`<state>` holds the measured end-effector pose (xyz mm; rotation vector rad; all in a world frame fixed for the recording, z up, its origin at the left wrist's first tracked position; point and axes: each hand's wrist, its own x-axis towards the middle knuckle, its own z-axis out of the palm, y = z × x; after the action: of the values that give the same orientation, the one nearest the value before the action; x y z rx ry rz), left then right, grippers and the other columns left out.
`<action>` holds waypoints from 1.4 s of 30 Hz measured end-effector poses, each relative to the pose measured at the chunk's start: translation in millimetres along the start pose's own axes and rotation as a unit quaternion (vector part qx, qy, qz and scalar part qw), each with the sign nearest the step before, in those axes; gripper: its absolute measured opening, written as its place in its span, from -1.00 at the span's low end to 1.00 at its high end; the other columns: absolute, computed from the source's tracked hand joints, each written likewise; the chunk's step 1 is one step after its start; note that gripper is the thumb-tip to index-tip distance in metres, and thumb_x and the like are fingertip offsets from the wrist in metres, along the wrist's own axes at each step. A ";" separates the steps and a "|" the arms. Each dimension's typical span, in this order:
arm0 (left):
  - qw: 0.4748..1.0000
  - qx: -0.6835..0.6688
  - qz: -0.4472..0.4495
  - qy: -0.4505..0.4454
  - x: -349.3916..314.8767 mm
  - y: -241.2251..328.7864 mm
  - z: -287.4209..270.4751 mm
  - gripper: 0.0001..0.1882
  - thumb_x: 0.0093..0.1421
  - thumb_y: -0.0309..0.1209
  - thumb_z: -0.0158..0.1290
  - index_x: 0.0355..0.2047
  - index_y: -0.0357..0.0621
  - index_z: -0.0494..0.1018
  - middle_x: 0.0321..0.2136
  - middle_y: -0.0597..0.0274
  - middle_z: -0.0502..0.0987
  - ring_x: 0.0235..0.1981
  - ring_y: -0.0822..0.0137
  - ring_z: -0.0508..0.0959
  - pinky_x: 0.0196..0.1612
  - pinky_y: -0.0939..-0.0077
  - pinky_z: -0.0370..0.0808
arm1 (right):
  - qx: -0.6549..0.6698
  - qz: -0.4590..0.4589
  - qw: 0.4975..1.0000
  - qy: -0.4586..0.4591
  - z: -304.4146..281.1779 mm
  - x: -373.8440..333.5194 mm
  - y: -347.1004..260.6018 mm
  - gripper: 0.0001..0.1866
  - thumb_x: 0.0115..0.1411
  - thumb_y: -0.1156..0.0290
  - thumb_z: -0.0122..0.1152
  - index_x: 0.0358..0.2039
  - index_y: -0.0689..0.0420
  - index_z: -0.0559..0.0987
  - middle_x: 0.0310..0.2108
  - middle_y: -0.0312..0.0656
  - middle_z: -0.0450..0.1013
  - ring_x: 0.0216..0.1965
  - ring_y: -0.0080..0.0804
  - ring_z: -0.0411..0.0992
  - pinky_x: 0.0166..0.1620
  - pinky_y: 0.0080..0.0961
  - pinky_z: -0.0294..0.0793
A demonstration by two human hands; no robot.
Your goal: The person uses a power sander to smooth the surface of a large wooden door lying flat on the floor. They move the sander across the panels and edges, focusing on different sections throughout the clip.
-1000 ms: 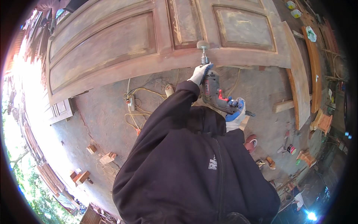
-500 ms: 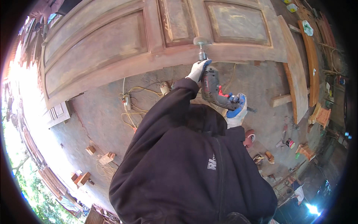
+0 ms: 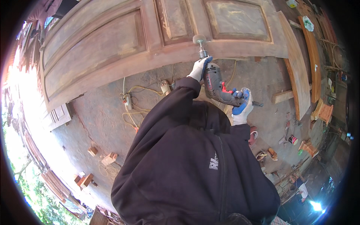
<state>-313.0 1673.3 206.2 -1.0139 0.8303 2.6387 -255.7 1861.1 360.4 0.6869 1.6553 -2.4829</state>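
Note:
Both my gloved hands grip a grey power drill (image 3: 215,84) fitted with a round brush head (image 3: 199,39). My left hand (image 3: 198,68) wraps the front of the drill body. My right hand (image 3: 242,107), in a white and blue glove, closes on the rear handle. The brush head touches the lower rail of a large panelled wooden door (image 3: 112,48) standing in front of me. My dark jacket fills the lower middle of the view.
A yellow cable and a power strip (image 3: 128,100) lie on the concrete floor. Wood offcuts (image 3: 108,159) sit at the lower left. Planks (image 3: 300,75) lean at the right, with small cans and clutter (image 3: 292,139) on the floor nearby.
The drill and both hands have shifted slightly left along the door's lower rail. My grip is unchanged.

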 end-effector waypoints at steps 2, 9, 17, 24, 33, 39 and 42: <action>1.000 -0.016 -0.016 0.019 1.0 -1.4 -0.7 -0.72 0.06 -0.25 0.21 -0.32 -0.15 0.46 -0.52 0.30 0.48 -0.53 0.44 0.47 -0.43 0.49 0.44 | -0.002 0.003 1.000 0.006 2.8 0.2 -2.6 -0.85 0.19 0.39 0.08 -0.46 0.18 0.46 -0.63 -0.30 0.26 -0.58 -0.46 0.30 -0.03 -0.22 0.42; 0.999 0.006 -0.033 0.023 1.5 1.3 0.8 -0.70 0.11 -0.18 0.14 -0.28 -0.10 0.40 -0.57 0.23 0.50 -0.61 0.29 0.51 -0.50 0.33 0.51 | 0.022 0.010 1.000 0.014 7.5 -0.6 -6.8 -0.88 0.19 0.44 0.07 -0.45 0.20 0.46 -0.60 -0.30 0.28 -0.58 -0.48 0.29 -0.13 -0.30 0.46; 0.998 -0.035 -0.050 -0.028 14.6 -5.4 -10.8 -0.70 0.14 -0.15 0.09 -0.31 -0.13 0.42 -0.57 0.17 0.52 -0.61 0.24 0.53 -0.48 0.29 0.52 | 0.008 0.003 1.000 0.000 18.4 -7.4 -14.8 -0.87 0.18 0.45 0.08 -0.48 0.22 0.44 -0.62 -0.29 0.27 -0.59 -0.49 0.28 -0.20 -0.35 0.44; 0.999 -0.014 -0.043 0.018 -3.0 4.3 -5.8 -0.68 0.12 -0.14 0.11 -0.31 -0.13 0.41 -0.55 0.17 0.52 -0.60 0.24 0.53 -0.46 0.28 0.53 | -0.011 -0.002 1.000 -0.026 19.0 -2.3 -15.9 -0.86 0.18 0.44 0.08 -0.47 0.23 0.46 -0.63 -0.28 0.28 -0.58 -0.48 0.28 -0.19 -0.33 0.45; 0.999 0.007 -0.037 0.031 -11.3 12.8 -7.5 -0.69 0.06 -0.23 0.20 -0.28 -0.13 0.45 -0.54 0.27 0.48 -0.54 0.35 0.51 -0.46 0.40 0.48 | 0.046 0.011 0.999 -0.002 9.1 -8.5 4.3 -0.85 0.20 0.45 0.04 -0.52 0.15 0.41 -0.60 -0.32 0.24 -0.57 -0.50 0.27 -0.09 -0.29 0.45; 0.998 0.062 -0.025 0.015 -14.3 14.8 9.1 -0.68 0.10 -0.20 0.16 -0.21 -0.11 0.50 -0.48 0.29 0.50 -0.52 0.39 0.49 -0.44 0.42 0.44 | 0.035 -0.007 0.999 0.019 -2.7 -4.1 11.2 -0.85 0.20 0.40 0.04 -0.47 0.17 0.42 -0.62 -0.30 0.24 -0.57 -0.48 0.28 -0.04 -0.24 0.42; 0.998 0.068 -0.006 0.016 -3.4 8.9 -1.1 -0.68 0.11 -0.23 0.16 -0.19 -0.12 0.49 -0.43 0.24 0.51 -0.47 0.38 0.51 -0.40 0.43 0.46 | 0.053 0.010 0.999 0.000 -6.0 -1.6 11.0 -0.86 0.21 0.39 0.04 -0.44 0.18 0.43 -0.61 -0.30 0.25 -0.55 -0.48 0.28 -0.06 -0.25 0.42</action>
<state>-313.1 1665.4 211.7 -1.0241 0.9920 2.5241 -249.0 1861.6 349.7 0.7111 1.5174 -2.5727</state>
